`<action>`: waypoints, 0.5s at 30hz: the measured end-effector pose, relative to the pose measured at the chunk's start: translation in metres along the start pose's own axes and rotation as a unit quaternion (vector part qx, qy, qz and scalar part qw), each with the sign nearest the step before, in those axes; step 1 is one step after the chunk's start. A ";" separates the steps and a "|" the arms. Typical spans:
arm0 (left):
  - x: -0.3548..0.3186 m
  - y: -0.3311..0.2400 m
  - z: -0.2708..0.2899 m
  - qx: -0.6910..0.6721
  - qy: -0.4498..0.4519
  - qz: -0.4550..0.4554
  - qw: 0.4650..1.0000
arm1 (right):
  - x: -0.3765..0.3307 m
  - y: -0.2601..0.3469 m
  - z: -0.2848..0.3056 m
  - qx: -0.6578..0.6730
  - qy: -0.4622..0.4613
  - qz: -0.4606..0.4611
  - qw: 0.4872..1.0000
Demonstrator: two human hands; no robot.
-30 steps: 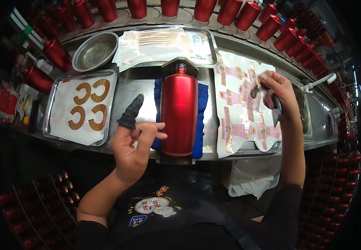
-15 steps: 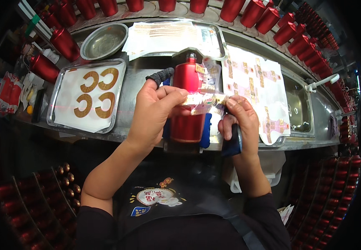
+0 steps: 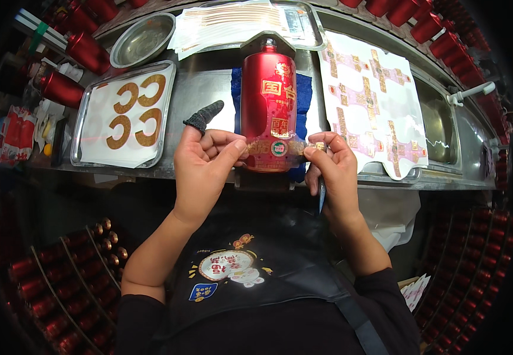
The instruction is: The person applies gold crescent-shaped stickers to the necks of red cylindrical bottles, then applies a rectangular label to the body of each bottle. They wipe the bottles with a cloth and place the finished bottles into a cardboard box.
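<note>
A steel tabletop (image 3: 200,94) gleams in a dim workroom, red bottles lined along its far side (image 3: 398,12) and racked below at left (image 3: 61,290) and right (image 3: 469,266). At the front edge, a glossy red bottle (image 3: 254,94) lies neck away from the person over a rumpled blue cloth (image 3: 305,94), its neck end at an angular metal rest (image 3: 286,42). A clear, gold-printed label (image 3: 278,148) covers its upper face, with a cross strip near the base; whether the strip touches all along cannot be told. The left hand (image 3: 200,168) pinches the strip's left end, forefinger pointing away in a dark knitted finger cover (image 3: 204,116). The right hand (image 3: 340,177) pinches the right end, its lower fingers curled round a thin dark blade (image 3: 322,192). Left of them, a shallow tray (image 3: 81,123) carries four gold C-shaped pieces (image 3: 117,100) on white paper; beyond sits a round metal bowl (image 3: 143,41) beside striped sheets (image 3: 227,23). To the right, a white label sheet (image 3: 413,106) lies before a sink (image 3: 439,118) and white tap (image 3: 475,92). The bottle hides the cloth's middle; the fingertips mask the strip's ends.
</note>
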State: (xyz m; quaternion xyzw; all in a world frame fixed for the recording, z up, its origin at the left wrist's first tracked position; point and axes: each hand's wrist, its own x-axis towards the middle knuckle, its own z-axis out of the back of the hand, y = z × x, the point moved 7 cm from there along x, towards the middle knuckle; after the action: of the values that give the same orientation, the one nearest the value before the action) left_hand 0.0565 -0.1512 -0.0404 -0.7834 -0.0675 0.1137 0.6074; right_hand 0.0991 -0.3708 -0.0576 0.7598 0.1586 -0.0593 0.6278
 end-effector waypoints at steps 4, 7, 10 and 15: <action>0.004 0.006 0.015 0.083 -0.037 0.008 0.996 | 0.011 0.018 0.015 -0.127 -0.058 0.104 0.985; -0.005 -0.035 -0.002 0.380 -0.052 -0.313 0.869 | 0.014 0.051 0.000 -0.309 -0.012 0.279 0.909; -0.005 -0.026 -0.030 0.438 0.089 -0.330 0.832 | 0.028 0.055 -0.023 -0.500 0.067 0.280 0.817; 0.009 -0.015 -0.037 0.439 0.150 -0.320 0.826 | 0.046 0.055 -0.038 -0.531 0.116 0.279 0.791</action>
State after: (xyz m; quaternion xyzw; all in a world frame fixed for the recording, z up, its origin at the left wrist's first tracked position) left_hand 0.0748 -0.1798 -0.0185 -0.3762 -0.1656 -0.1887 0.8919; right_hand 0.1559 -0.3351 -0.0118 0.3190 0.0175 0.3006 0.8986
